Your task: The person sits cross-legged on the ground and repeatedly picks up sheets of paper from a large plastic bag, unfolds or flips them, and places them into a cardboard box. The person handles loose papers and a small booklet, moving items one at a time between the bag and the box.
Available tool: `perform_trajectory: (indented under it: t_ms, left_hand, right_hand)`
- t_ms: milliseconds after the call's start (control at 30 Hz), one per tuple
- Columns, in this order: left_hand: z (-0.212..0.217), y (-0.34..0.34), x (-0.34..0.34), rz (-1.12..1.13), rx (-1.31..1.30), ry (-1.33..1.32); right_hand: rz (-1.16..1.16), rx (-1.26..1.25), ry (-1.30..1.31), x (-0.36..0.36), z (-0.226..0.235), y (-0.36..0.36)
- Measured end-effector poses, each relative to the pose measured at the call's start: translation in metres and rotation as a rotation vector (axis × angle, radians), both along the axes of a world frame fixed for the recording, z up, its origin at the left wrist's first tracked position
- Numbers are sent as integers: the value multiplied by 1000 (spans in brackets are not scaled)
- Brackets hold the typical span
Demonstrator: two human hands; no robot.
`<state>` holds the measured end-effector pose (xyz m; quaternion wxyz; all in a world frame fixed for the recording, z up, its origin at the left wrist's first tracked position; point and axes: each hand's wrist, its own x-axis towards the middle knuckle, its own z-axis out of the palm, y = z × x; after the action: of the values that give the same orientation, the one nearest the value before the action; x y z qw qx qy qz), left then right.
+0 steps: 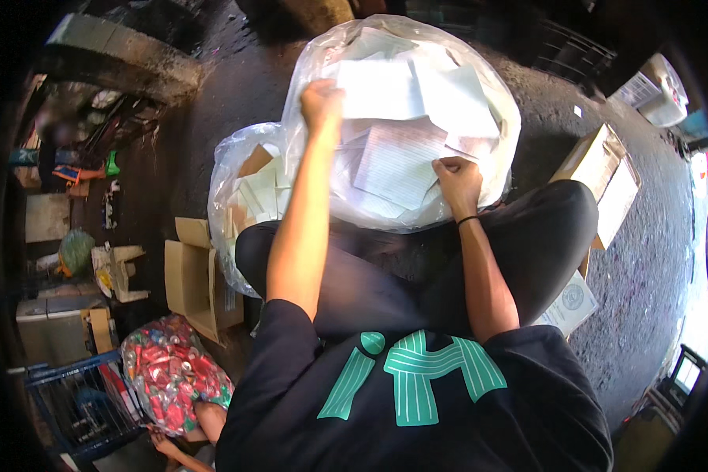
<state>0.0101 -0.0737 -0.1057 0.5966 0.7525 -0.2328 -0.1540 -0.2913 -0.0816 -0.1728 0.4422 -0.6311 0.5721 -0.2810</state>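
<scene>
A large clear plastic bag (502, 94) stands open in front of my crossed legs, full of loose white paper sheets. At its left side, my left hand (322, 104) is closed on the edge of a white paper sheet (379, 88) that lies across the top. My right hand (459, 185), lower and to the right, has its fingers curled in a pinch beside a lined sheet (405, 157). It seems to grip a sheet's edge, though the fingertips are partly hidden. Another white sheet (458, 101) slants between the two hands.
A smaller clear bag of papers (222, 169) leans by my left knee, beside an open cardboard box (182, 275). A bag of crushed red cans (173, 370) sits lower left, with another person's hand (165, 445) below it. Cardboard boxes (586, 161) stand beyond my right knee.
</scene>
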Motion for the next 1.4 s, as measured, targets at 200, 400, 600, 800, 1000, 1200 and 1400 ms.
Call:
perform_trajectory:
  t_ms: [200, 400, 600, 800, 1000, 1200, 1400]
  left_hand:
    - [-18, -19, -77, 62, -162, -252]
    - [-12, -18, -45, -291, 115, -461]
    - [20, 33, -117, -702, 340, -151]
    - [16, 60, -108, -851, 145, 127]
    - [26, 64, -102, -890, 93, 345]
    - [12, 64, -91, -768, 141, 305]
    - [56, 61, -74, -386, 248, -467]
  right_hand:
    - [134, -125, 194, -8, 13, -6]
    - [131, -2, -167, 10, 32, -7]
    - [29, 370, -868, 7, 46, -13]
    - [166, 531, -964, 30, 47, 3]
    - [208, 473, -965, 27, 43, 4]
    - [209, 484, -866, 30, 41, 2]
    - [-128, 104, -689, 29, -1, -15]
